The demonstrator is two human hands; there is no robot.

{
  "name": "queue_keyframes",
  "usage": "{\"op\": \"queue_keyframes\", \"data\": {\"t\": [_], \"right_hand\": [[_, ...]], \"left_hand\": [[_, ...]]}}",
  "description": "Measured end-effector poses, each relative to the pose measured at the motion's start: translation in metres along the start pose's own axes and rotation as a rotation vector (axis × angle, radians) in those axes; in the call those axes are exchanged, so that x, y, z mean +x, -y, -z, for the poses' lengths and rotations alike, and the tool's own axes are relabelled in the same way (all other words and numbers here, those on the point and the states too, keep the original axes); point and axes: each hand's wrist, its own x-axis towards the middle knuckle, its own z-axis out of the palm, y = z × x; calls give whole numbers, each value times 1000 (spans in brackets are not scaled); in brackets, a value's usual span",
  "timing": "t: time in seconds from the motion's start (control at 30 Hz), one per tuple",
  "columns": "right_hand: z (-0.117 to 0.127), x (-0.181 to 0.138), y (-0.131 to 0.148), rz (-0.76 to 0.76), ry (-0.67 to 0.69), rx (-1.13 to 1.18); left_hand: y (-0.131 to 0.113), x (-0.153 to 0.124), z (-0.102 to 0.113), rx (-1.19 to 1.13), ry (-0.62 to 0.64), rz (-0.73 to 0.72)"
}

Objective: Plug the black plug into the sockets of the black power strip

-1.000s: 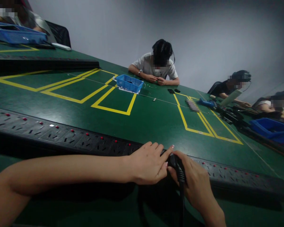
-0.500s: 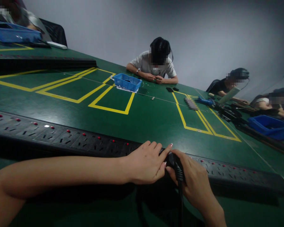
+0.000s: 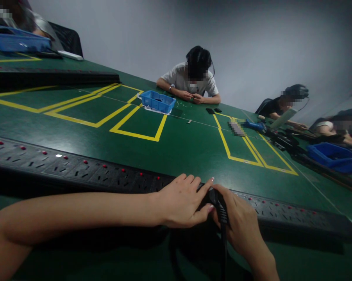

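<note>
A long black power strip (image 3: 84,169) with slanted slots and small red buttons or lights crosses the green table in front of me. My left hand (image 3: 183,201) lies over the strip, its fingers bent across the far edge. Its index finger and thumb reach to a black power plug (image 3: 213,196). Around that plug my right hand (image 3: 240,218) is closed, thumb and fingers on either side. From the plug a thick black cord (image 3: 223,242) hangs toward me. The plug's front and pins are hidden by my hands, so I cannot tell how deep it sits in the strip.
Yellow tape outlines (image 3: 134,134) mark the green tabletop (image 3: 187,150). A small blue basket (image 3: 158,102) stands across the table before a seated person (image 3: 199,78). At right are a dark blue bin (image 3: 334,156) and other people. Another black strip (image 3: 52,78) lies at far left.
My left thumb has slid right and slightly toward me, against the plug and right fingertips. Both hands otherwise stay in place on the strip and plug.
</note>
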Motion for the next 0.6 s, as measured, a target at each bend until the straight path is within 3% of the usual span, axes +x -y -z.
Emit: {"op": "queue_keyframes", "data": {"t": [0.6], "right_hand": [[0, 2, 3, -1, -40, -25]], "left_hand": [[2, 1, -1, 2, -16, -21]]}}
